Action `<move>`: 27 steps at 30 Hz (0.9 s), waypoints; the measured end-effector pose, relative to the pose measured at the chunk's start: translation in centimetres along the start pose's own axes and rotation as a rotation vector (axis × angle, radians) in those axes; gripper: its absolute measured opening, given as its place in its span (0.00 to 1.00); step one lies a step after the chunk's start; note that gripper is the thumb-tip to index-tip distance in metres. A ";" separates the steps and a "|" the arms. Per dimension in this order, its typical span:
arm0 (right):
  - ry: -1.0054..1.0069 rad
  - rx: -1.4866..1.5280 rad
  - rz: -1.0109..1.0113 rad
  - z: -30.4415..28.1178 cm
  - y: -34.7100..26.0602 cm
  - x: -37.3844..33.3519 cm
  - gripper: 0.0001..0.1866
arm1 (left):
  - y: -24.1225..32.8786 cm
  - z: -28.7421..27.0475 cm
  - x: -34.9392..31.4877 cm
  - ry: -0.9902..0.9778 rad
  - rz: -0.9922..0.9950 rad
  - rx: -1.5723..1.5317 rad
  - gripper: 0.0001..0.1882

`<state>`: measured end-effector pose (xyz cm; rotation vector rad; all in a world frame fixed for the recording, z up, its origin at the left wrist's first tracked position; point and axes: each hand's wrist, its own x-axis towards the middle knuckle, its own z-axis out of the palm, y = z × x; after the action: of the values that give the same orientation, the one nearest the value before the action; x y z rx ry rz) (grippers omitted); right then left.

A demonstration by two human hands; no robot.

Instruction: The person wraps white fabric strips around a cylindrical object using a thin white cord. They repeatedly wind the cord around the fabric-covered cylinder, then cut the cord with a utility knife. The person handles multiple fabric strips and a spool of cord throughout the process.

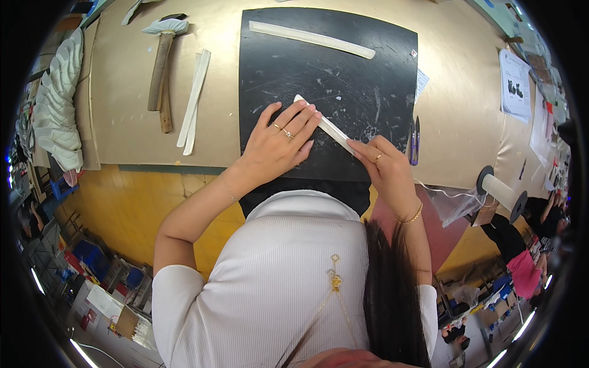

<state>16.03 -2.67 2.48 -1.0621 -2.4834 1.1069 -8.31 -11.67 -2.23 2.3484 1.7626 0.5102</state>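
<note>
A narrow white strip (334, 131), folded lengthwise by its look, lies slantwise on a scuffed black mat (270, 73) in front of me. My left hand (279, 140) rests with its fingers stretched out over the strip's upper part, pressing it against the mat. At the lower right end, my right hand (386, 165) pinches the strip between thumb and fingers. Another white strip (313, 40) lies across the far part of the mat, apart from both hands. To the left of the mat, more white strips (195, 101) lie partly overlapping on the tan tabletop (123, 129).
Hammers (161, 80), one head wrapped in pale material, lie at the left. A row of overlapping white curved pieces (58, 104) stands beyond them. Pens (415, 141) lie by the mat's right edge. Farther right are a printed sheet (515, 86) and a thread spool (500, 190).
</note>
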 end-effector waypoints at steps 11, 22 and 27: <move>0.042 -0.045 -0.022 -0.1 1.3 -2.3 0.18 | 1.4 0.2 -0.1 -0.042 -0.045 0.089 0.31; 0.018 -0.065 0.011 0.6 1.7 -2.5 0.18 | 2.5 0.7 -0.3 -0.086 -0.080 0.050 0.29; 0.023 -0.098 0.002 0.7 1.8 -2.4 0.18 | 3.2 1.5 -0.5 -0.072 -0.082 0.024 0.30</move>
<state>18.40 -3.93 0.87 -1.0972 -2.5427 0.9767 -5.01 -12.97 -2.72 2.2687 1.8338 0.3901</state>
